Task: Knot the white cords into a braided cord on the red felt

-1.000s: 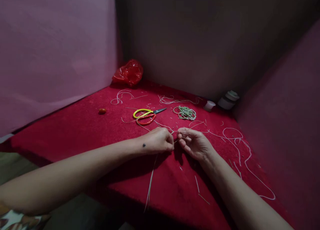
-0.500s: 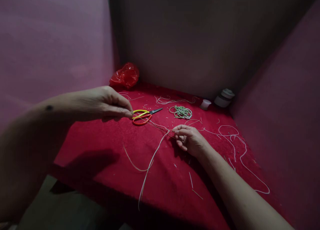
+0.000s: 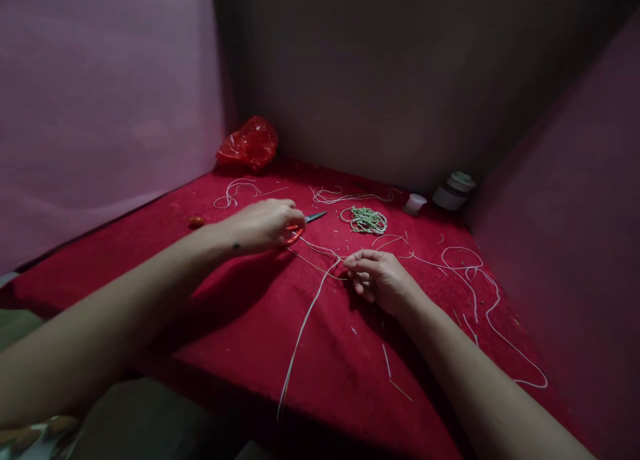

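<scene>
Right hand [image 3: 383, 280] pinches the cord [image 3: 339, 259] by its knot, strands trailing towards seven o'clock over the worktop [image 3: 240, 340]; likely light, limp, best held there. Left hand [image 3: 267, 223] covers the scissors [image 3: 316, 216] handles at ten o'clock, grip unclear.

Red-handled scissors [image 3: 296, 237], partly hidden, point right near mid-frame; thin pale strings [image 3: 301, 335] trail from centre to lower centre.

Red cloth [image 3: 240, 327], seemingly pinkish wall [image 3: 105, 80], green-and-white cord [image 3: 369, 220].
</scene>
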Motion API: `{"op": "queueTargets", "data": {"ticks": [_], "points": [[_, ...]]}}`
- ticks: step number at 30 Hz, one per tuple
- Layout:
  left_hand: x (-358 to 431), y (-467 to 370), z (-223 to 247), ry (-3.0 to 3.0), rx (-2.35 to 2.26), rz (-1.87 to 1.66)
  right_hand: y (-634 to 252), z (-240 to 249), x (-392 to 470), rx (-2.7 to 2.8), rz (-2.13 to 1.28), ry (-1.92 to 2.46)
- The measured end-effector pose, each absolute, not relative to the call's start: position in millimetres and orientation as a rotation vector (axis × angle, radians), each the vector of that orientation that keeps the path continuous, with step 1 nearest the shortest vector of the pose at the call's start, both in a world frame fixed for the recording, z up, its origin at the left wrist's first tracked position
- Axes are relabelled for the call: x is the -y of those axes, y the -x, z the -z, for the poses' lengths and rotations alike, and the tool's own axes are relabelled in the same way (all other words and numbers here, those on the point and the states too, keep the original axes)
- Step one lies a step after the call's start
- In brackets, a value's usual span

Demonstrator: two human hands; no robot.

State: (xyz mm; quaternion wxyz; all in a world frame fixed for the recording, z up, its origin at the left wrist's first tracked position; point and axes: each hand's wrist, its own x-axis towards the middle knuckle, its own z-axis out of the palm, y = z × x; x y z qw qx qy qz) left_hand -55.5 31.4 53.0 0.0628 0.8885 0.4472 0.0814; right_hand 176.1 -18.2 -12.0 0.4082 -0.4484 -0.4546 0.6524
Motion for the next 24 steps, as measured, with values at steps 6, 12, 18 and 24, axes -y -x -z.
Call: {"op": "queueTargets", "data": {"ticks": [6, 12, 18, 24], "points": [[-17, 18, -18, -2.587, -1.052, -0.169, -177, 11, 19, 1.199, -1.617, 1.135], [-17, 16, -11, -2.508, -1.171, -0.262, -170, 7, 22, 1.38, -1.441, 1.371], [-16, 17, -11, -2.31, -1.207, -0.216, -162, 18, 20, 1.665, -1.017, 1.501], [-27, 15, 6, -2.519, -1.149, -0.41, -160, 25, 19, 1.765, -0.82, 1.517]]}}
